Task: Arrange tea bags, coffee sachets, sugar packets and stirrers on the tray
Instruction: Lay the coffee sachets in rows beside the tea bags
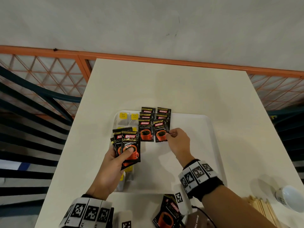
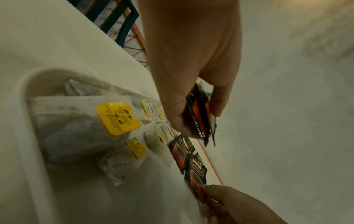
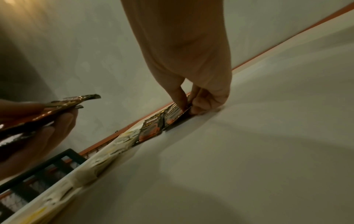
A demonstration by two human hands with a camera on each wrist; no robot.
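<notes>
A white tray [image 1: 205, 145] lies on the white table. Tea bags [image 1: 126, 119] with yellow tags lie along its left side, large in the left wrist view [image 2: 80, 125]. Two overlapping columns of black coffee sachets [image 1: 146, 127] lie at the tray's far middle. My left hand [image 1: 115, 160] grips a fanned stack of coffee sachets [image 1: 130, 145] over the tray's left part, thumb on top; the same stack [image 2: 201, 118] shows edge-on. My right hand [image 1: 177, 142] pinches the right edge of the nearest sachet in the right column [image 1: 160, 131], seen close as the pinched sachet [image 3: 176, 115].
More coffee sachets [image 1: 167, 213] lie on the table near me, beside a brown packet [image 1: 199, 219]. Wooden stirrers [image 1: 263, 209] and a white cup [image 1: 291, 198] sit at the near right. An orange railing [image 1: 49, 51] runs behind the table.
</notes>
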